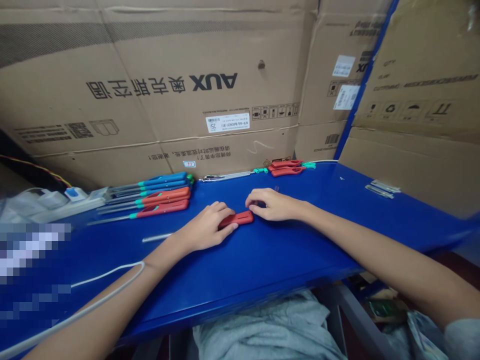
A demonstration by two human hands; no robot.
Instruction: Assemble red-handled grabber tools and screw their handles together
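Note:
My left hand (210, 225) is closed around a red-handled stick lighter (243, 218) lying on the blue table, its slotted handle end pointing right. A thin metal tube (155, 238) shows on the far side of my left wrist, seemingly part of the same lighter. Just off the handle's end, my right hand (272, 204) has its thumb and fingers curled into a pinch. Whether anything small sits between those fingertips I cannot make out. A small dark piece (276, 189) lies right behind my right hand.
At the left lie several stick lighters (161, 207) in blue, orange and red. Red handles (287, 168), metal tubes (232, 175) and green parts (310, 165) line the back edge. Metal strips (380, 189) lie right. A power strip (71, 207), white cable (108, 300) and cardboard walls (150, 50) surround the table (285, 260).

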